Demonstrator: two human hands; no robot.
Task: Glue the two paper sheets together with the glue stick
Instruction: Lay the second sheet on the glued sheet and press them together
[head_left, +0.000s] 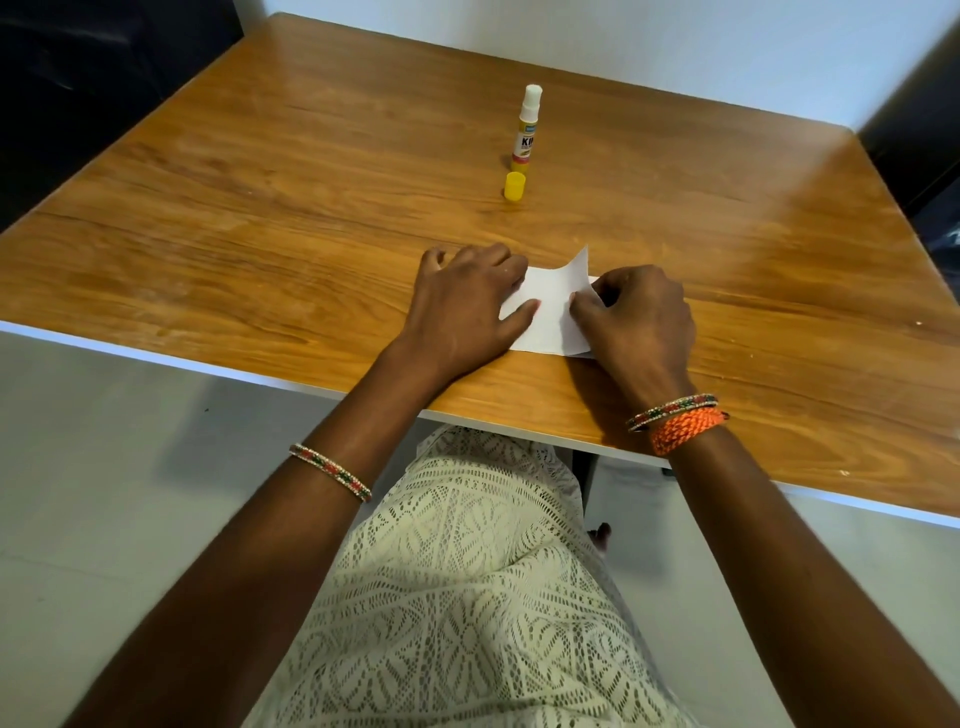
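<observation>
Two small white paper sheets (550, 312) lie stacked near the front edge of the wooden table (260, 234). The far right corner of the top sheet curls upward. My left hand (467, 306) rests flat with fingers spread on the sheets' left side. My right hand (636, 317) pinches the top sheet's right edge between thumb and fingers. An uncapped glue stick (526, 130), yellow with a white glue tip, stands upright at the table's middle. Its yellow cap (514, 186) stands just in front of it.
The table's white front edge (208, 358) runs diagonally across the view. Dark chairs (78, 78) stand at the far left and far right. A white wall is behind the table. My lap in a cream lace garment is below.
</observation>
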